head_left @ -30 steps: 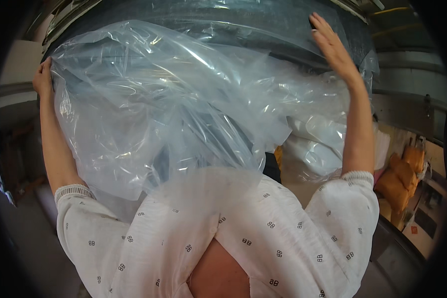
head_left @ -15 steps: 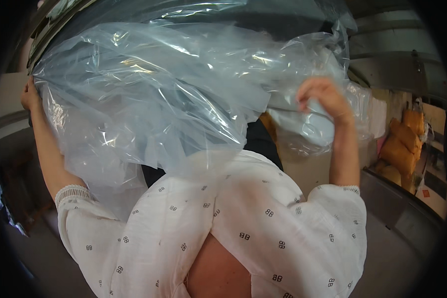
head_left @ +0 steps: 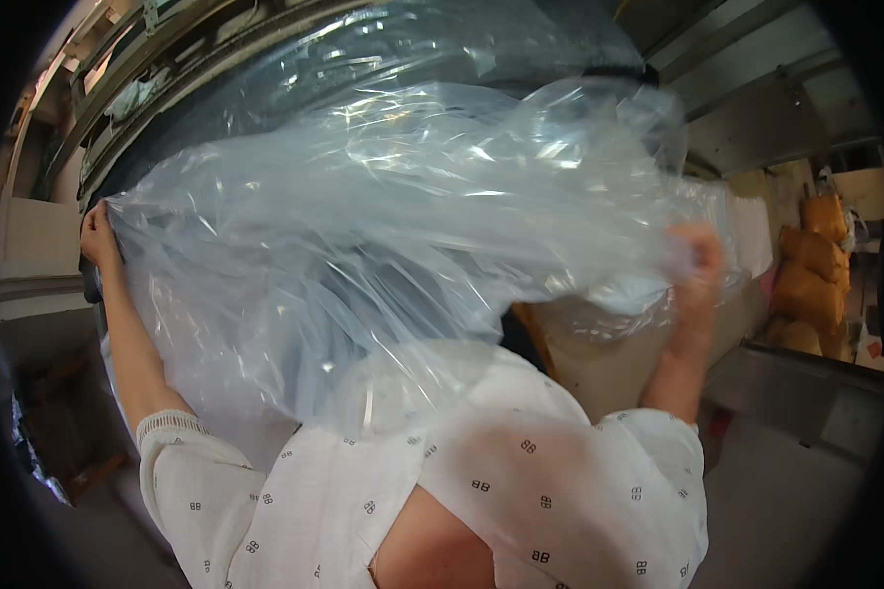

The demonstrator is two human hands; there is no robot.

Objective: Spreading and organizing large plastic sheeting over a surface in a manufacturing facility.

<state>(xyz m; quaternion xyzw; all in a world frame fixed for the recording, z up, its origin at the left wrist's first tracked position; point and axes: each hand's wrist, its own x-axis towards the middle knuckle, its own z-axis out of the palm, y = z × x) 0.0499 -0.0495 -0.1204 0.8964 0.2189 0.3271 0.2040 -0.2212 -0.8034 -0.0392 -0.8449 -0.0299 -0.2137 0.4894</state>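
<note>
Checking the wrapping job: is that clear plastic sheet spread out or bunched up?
Spread out: the clear plastic sheet is stretched between the left hand and right hand, draped wrinkled across the dark round object.

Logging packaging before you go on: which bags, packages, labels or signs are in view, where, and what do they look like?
Clear plastic bag: centre, big crinkled sheet over a dark round object, gripped by left hand and right hand.
Orange-brown sacks: far right, bulging, stacked.
No labels, signs or screens that I can make out.

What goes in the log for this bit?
left hand: gripping clear plastic sheet edge | right hand: bunching sheet, blurred | sheet drapes dark round object
</note>
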